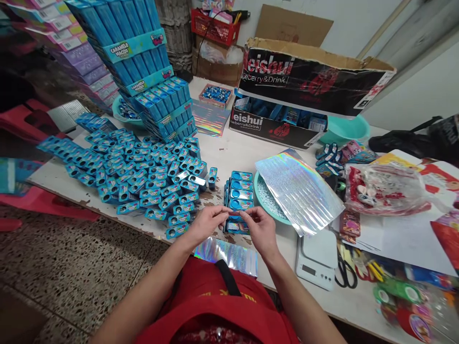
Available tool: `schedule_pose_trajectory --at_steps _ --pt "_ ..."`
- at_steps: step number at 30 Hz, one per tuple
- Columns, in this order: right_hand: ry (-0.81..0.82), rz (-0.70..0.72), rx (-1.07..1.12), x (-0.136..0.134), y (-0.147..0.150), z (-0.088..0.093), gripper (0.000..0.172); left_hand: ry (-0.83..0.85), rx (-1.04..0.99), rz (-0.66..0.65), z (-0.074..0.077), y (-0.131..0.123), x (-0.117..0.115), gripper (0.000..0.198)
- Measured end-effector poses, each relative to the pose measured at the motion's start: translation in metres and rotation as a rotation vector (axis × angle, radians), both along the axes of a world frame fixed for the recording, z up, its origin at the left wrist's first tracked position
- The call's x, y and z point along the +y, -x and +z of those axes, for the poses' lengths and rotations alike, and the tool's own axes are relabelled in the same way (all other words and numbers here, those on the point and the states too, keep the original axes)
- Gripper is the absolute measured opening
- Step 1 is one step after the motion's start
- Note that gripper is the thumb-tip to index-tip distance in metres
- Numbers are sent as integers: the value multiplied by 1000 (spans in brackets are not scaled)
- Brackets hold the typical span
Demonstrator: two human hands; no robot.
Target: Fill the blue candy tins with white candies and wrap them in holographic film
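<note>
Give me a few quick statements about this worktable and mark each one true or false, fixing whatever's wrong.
1. The left hand and right hand are close together by a short row of blue boxes. True.
2. A silvery sheet lies underneath the bowl of white beads. False: the sheet rests on top, covering part of the bowl.
3. The white scale is to the left of the scissors. True.
4. The large spread of blue boxes is on the right hand's side. False: it is on the left hand's side.
5. The tall stack of blue packs carries the word "CARAMELO". True.
</note>
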State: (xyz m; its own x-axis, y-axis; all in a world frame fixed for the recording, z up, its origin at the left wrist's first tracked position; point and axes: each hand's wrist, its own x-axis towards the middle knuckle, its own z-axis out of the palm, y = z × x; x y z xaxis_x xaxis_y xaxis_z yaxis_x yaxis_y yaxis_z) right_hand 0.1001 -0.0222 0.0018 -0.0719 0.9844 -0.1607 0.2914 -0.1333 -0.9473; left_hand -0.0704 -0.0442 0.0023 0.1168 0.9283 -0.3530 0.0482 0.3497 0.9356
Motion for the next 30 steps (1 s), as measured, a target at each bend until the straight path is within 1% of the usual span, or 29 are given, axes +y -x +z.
schedule_pose_trajectory --at_steps 3,6,8,10,13,15,18,22,25,28,29,30 --pt "-39 10 -92 -3 0 -6 25 17 56 35 -6 -1 -1 29" --pt "-107 39 -183 -3 -3 -6 23 -34 153 96 -13 -3 -2 25" --pt "-159 22 -236 -2 -5 -6 22 -51 180 125 -15 -5 -1 24" --pt "-181 -21 -269 -2 -5 -9 21 0 134 150 -16 -7 1 26" --pt "-152 -64 -263 -2 -4 -14 20 83 40 177 -15 -10 2 32" --pt "-117 -67 -240 -2 -3 -16 20 77 33 182 -15 -10 2 31" --pt "-76 -67 -203 -1 -3 -20 19 30 57 179 -18 -10 2 23" --pt "-82 -71 -197 1 -1 -23 19 -22 89 178 -27 -11 3 14" --pt "-132 -70 -229 2 0 -27 16 -52 76 171 -36 -16 4 13" --pt "-186 -109 -220 1 1 -32 11 -16 -32 209 -45 -22 5 17" --pt "-183 -135 -202 0 1 -34 14 14 -58 227 -48 -24 5 19" --pt "-169 -156 -181 0 1 -35 20 43 -54 237 -51 -25 5 20"
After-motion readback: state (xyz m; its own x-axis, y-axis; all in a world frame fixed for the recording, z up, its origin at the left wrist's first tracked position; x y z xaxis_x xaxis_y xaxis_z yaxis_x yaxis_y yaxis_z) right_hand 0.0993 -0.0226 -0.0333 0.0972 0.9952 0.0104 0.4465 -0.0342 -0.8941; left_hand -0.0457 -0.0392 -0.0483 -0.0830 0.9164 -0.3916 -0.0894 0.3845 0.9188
